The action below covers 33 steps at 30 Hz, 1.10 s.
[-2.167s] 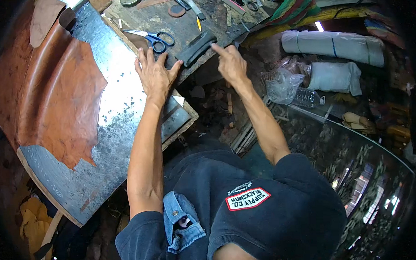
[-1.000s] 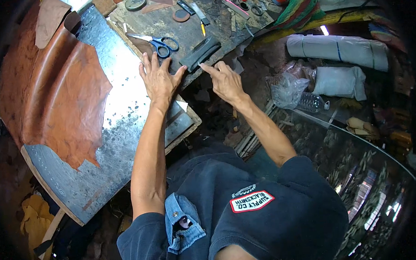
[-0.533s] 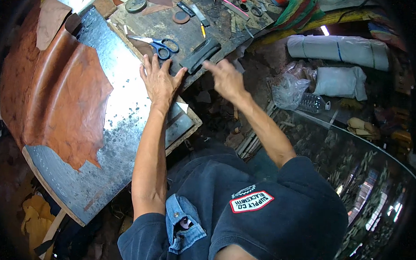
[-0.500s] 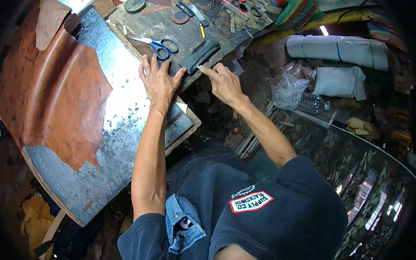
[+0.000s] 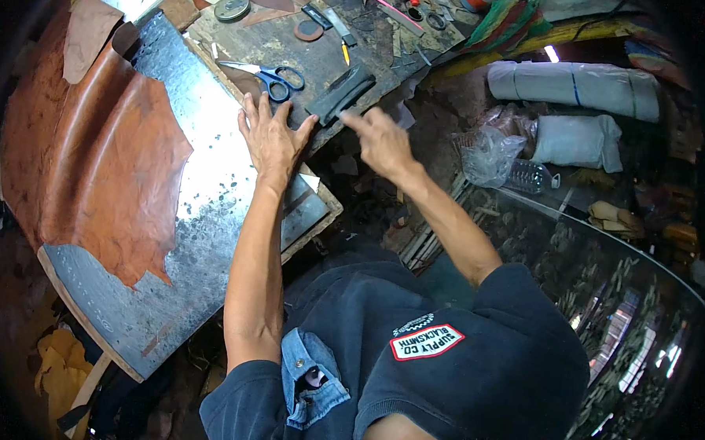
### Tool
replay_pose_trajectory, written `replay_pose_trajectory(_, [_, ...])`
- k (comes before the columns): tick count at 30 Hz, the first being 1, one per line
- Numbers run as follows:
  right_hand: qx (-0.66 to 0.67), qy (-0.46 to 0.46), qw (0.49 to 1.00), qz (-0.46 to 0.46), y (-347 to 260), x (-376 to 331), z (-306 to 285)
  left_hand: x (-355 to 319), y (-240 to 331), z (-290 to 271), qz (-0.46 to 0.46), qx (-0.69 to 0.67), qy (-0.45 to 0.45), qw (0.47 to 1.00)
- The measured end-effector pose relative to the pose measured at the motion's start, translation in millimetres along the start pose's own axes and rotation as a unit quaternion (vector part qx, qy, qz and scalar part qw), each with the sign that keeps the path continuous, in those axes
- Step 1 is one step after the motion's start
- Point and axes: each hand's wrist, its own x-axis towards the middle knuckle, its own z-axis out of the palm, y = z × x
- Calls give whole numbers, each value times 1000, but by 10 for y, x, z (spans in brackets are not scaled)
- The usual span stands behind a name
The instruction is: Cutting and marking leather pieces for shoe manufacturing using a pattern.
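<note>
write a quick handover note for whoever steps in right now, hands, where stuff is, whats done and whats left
Left hand: flat, fingers spread, pressing on the bench edge beside the dark leather piece; holds nothing.
Right hand: open, index finger pointing at the near end of the dark leather piece, contact unclear.
Blue-handled scissors lie just beyond the left hand, untouched.
Brown hide is draped over the metal sheet to the left.
Done: dark piece laid out on the bench.
Left: no cutting of the piece visible; the hide lies unhandled.

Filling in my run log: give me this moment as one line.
left hand: flat, fingers spread, on dark leather piece | right hand: index finger pointing at it | blue-handled scissors: beside | brown hide: on metal sheet
</note>
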Motion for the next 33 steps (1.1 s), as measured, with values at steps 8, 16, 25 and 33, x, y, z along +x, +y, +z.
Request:
replay_pose_trajectory(8, [3, 3, 1000, 3, -33, -9, 5, -8, 3, 7, 2, 2, 8, 1000])
replay_pose_trajectory(16, [-4, -73, 997, -23, -144, -60, 9, -2, 22, 2, -3, -2, 9, 1000])
replay_pose_trajectory(25, [-8, -40, 999, -13, -202, -106, -11, -18, 6, 16, 0, 3, 9, 1000])
replay_pose_trajectory(33, [-5, -52, 996, 72, -306, -99, -16, -15, -2, 27, -2, -14, 17, 1000])
